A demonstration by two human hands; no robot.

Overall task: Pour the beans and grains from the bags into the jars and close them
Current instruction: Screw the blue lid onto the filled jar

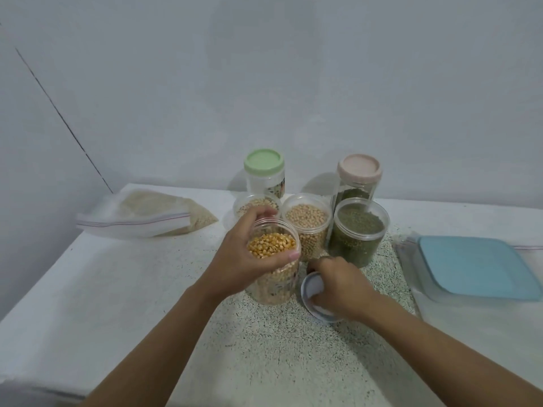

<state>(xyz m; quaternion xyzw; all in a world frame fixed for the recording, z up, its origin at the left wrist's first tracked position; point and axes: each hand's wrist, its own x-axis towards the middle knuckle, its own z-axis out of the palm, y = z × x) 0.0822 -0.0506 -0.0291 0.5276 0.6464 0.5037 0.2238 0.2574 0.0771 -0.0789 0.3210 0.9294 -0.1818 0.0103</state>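
Nearest, my right hand [338,286] curls its fingers round the loose lid [311,287], which lies flat on the tabletop [264,348]. Just left stands the open corn jar [276,289], upright, its rim gripped by my left hand [249,257]. Its mouth lies up-left of the lid.

a home kitchen, it seems: a speckled counter [288,356] against a plain painted wall [293,77] holds 6 clear jars [307,227] of dried beans and corn, a zip bag [152,214] of grain and a blue-lidded food container [470,268].
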